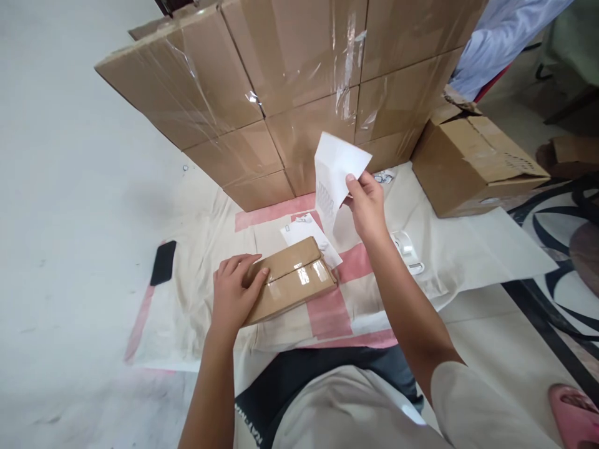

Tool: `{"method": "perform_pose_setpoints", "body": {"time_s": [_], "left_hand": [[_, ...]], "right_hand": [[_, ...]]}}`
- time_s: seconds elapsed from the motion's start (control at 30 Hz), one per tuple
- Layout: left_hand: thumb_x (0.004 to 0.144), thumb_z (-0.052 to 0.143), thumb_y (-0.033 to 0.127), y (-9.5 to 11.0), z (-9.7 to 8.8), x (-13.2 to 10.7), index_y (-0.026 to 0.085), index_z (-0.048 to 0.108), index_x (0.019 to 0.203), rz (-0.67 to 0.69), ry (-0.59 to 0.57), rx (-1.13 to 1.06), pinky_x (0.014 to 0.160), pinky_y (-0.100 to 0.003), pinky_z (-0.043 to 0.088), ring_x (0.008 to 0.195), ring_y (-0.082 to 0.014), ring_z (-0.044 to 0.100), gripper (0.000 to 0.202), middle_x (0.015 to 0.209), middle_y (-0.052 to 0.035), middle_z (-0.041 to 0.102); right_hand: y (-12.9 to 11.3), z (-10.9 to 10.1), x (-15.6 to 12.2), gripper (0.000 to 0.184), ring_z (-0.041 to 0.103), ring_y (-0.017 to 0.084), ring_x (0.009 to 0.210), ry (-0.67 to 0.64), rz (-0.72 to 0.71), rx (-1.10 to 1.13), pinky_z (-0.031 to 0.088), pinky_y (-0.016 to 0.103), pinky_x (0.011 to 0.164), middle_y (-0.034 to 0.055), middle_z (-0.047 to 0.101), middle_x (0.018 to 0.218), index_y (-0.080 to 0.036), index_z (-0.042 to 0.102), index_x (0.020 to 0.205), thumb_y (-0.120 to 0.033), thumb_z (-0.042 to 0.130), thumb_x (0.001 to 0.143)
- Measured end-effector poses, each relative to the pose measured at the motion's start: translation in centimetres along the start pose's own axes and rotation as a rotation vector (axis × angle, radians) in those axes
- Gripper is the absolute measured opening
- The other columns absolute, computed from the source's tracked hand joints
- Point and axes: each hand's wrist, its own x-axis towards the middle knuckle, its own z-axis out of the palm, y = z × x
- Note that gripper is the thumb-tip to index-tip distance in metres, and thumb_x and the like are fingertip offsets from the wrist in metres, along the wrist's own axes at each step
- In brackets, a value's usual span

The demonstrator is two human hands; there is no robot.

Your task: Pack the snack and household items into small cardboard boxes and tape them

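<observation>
A small flat cardboard box (292, 280), sealed with clear tape, lies on a cream and pink cloth (196, 312) on the floor in front of me. My left hand (234, 293) rests flat on the box's left end, fingers spread over its top. My right hand (367, 206) is raised above the cloth and pinches a white paper sheet (334, 171) with a printed code on it. Another white paper (304, 232) lies just behind the box.
A wall of large tape-wrapped cartons (290, 81) stands behind the cloth. An open carton (472, 162) sits at the right. A tape dispenser (407, 249) lies by my right forearm. A black phone (163, 262) rests at the cloth's left edge. A pink slipper (575, 415) shows bottom right.
</observation>
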Motion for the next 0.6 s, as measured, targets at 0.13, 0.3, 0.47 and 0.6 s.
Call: {"method": "perform_pose_setpoints", "body": {"time_s": [0.13, 0.3, 0.47, 0.6], "left_hand": [[0.096, 0.061, 0.041, 1.4, -0.5, 0.2, 0.028, 0.071, 0.112, 0.048, 0.173, 0.072, 0.101, -0.046, 0.037, 0.116, -0.0295, 0.06, 0.023, 0.119, -0.0072, 0.071], [0.094, 0.066, 0.034, 4.7, -1.2, 0.7, 0.026, 0.071, 0.103, 0.227, 0.369, -0.001, 0.095, -0.04, 0.041, 0.099, -0.0238, 0.067, 0.013, 0.102, -0.0041, 0.074], [0.089, 0.073, 0.043, 9.7, -1.7, 1.4, 0.025, 0.068, 0.107, 0.351, 0.351, -0.068, 0.088, -0.038, 0.043, 0.096, -0.023, 0.069, 0.026, 0.103, -0.0039, 0.075], [0.084, 0.078, 0.049, 11.8, -1.8, 1.2, 0.026, 0.067, 0.111, 0.343, 0.313, -0.117, 0.088, -0.039, 0.043, 0.1, -0.0243, 0.069, 0.038, 0.111, -0.0042, 0.075]], "right_hand": [[-1.9, -0.9, -3.6, 0.049, 0.06, 0.018, 0.06, -0.079, -0.013, -0.034, 0.049, 0.031, 0.058, 0.004, 0.063, 0.064, -0.019, 0.062, 0.069, -0.065, 0.071, 0.081], [-3.6, -1.1, -7.2, 0.051, 0.058, 0.016, 0.057, -0.122, 0.024, 0.085, 0.05, 0.03, 0.058, 0.0008, 0.061, 0.064, -0.021, 0.058, 0.073, -0.07, 0.061, 0.088], [-7.1, -1.7, -10.6, 0.044, 0.063, 0.018, 0.064, -0.242, 0.066, 0.303, 0.057, 0.033, 0.063, 0.0018, 0.066, 0.073, -0.023, 0.064, 0.086, -0.067, 0.067, 0.086], [-8.0, -2.2, -13.1, 0.046, 0.071, 0.026, 0.081, -0.247, 0.054, 0.347, 0.063, 0.043, 0.077, 0.0045, 0.071, 0.078, -0.026, 0.071, 0.097, -0.07, 0.066, 0.084]]}}
